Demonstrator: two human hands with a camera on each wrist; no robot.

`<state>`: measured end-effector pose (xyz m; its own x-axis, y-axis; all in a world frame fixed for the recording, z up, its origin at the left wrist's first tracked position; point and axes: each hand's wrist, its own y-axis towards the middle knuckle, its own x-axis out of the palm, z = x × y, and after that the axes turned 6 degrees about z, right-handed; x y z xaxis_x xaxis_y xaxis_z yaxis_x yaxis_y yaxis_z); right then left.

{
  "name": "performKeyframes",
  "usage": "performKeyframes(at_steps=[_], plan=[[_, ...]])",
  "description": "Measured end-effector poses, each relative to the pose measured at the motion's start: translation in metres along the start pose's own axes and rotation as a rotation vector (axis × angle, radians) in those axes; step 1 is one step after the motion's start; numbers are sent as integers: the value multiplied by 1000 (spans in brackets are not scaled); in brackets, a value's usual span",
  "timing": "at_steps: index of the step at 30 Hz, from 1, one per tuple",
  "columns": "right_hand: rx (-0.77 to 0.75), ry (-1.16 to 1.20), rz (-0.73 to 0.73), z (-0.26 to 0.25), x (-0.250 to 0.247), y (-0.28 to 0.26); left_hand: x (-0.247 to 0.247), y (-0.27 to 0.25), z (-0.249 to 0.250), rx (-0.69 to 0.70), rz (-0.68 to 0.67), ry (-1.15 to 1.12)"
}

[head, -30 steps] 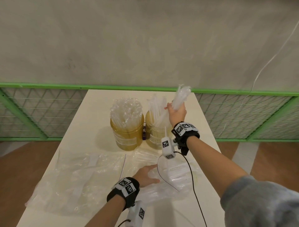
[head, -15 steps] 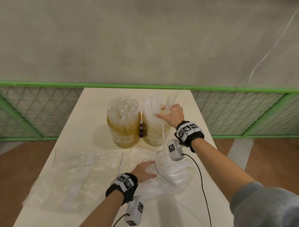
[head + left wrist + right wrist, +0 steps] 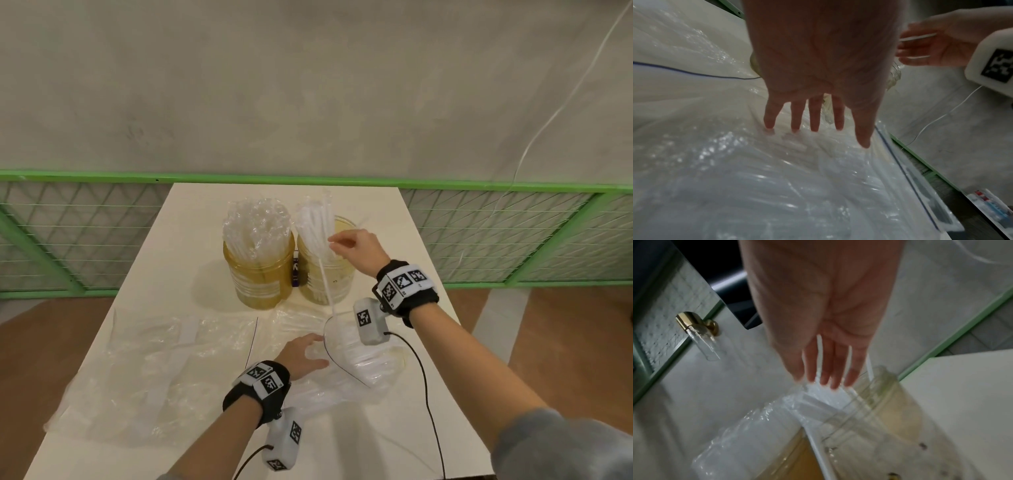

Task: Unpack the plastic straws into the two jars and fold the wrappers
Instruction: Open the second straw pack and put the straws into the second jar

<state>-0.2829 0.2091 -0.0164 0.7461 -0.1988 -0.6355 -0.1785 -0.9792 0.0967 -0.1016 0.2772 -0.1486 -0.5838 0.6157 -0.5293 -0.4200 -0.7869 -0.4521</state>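
Head view: right hand (image 3: pixel 359 251), fingers spread, releases straws (image 3: pixel 313 228) into the right jar (image 3: pixel 337 277) below its fingertips. Left hand (image 3: pixel 301 356), fingers straight and apart, presses the straw pack (image 3: pixel 359 363); next move likely calls for pinching another bundle.

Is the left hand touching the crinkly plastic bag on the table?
Touching. The left wrist view shows the left hand with straight fingertips pressed onto the plastic bag.
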Motion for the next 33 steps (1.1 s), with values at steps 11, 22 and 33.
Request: performKeyframes(at_steps=[11, 22, 33], plan=[[749, -704, -107, 159, -28, -157, 12, 12, 0, 46, 121, 158], [728, -447, 106, 181, 6, -172, 11, 5, 9, -86, 132, -57], [235, 459, 933, 88, -33, -106, 3, 3, 53, 265, 280, -279]])
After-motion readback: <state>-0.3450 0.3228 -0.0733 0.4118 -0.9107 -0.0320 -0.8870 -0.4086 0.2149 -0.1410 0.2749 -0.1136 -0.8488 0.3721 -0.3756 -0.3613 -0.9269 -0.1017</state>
